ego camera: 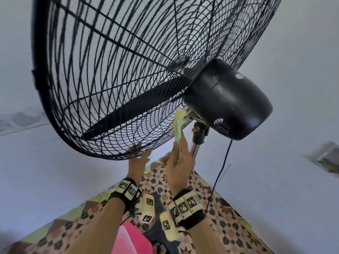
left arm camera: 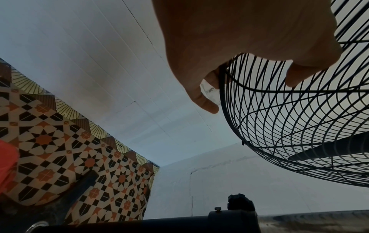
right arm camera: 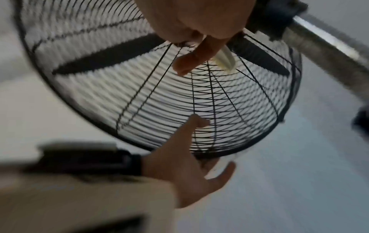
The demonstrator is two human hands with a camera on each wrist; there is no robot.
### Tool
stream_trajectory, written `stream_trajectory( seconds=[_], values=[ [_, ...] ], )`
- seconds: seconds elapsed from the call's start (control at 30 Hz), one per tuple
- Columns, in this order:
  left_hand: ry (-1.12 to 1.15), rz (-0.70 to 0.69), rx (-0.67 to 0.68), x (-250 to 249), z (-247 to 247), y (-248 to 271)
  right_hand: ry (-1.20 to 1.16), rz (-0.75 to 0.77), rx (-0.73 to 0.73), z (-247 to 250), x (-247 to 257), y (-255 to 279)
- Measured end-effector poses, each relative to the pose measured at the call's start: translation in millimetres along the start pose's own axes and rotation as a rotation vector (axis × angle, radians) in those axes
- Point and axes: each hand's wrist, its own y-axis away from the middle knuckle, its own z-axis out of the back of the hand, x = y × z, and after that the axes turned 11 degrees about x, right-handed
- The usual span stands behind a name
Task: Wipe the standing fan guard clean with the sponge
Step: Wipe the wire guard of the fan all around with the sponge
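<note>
Fan guard [ego camera: 102, 85], a black wire cage, hangs tilted overhead with its round outer rim sweeping down to the lower left; the black motor housing [ego camera: 227, 99] sits behind its hub, atop the metal pole [ego camera: 194, 149]. The left hand [ego camera: 138, 162] reaches up to the cage's lowest edge, fingers [left arm camera: 205, 102] hooked over the rim and through the wires, thumb on the near side. The right hand [ego camera: 178, 167] pinches a pale yellow-green sponge [ego camera: 178, 131] between thumb and fingers, holding it upright on edge against the rear wires just below the hub, close beside the motor housing and the pole's joint. A dark fan blade [ego camera: 135, 109] lies inside the cage. A blue cord [ego camera: 222, 167] hangs from the housing to the right of the pole. Pale walls stand well behind the guard on all sides, and patterned floor tiles [ego camera: 229, 226] spread out below the wrists.
</note>
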Motion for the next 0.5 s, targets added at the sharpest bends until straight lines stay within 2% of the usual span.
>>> stream_trajectory(
  seconds=[0.07,0.17,0.27,0.33,0.5],
  values=[
    [0.004,-0.022,-0.011,1.5,-0.9,-1.8,0.036,0.000,-0.039,4.0,-8.5,-4.8],
    [0.027,-0.068,0.018,-0.3,-0.5,-3.6,-0.075,-0.118,-0.080,-3.9,-12.9,-31.7],
    [0.052,-0.082,0.004,-3.9,0.2,-3.7,-0.047,-0.037,-0.053,-9.3,-11.6,-21.7],
    [0.080,-0.034,-0.008,-6.4,-0.6,-2.1,0.012,0.002,-0.006,-4.9,-20.6,-5.3],
    [0.078,0.004,-0.004,-2.9,-2.4,-6.9,0.046,-0.031,-0.092,-0.1,-34.8,-28.9]
  ],
)
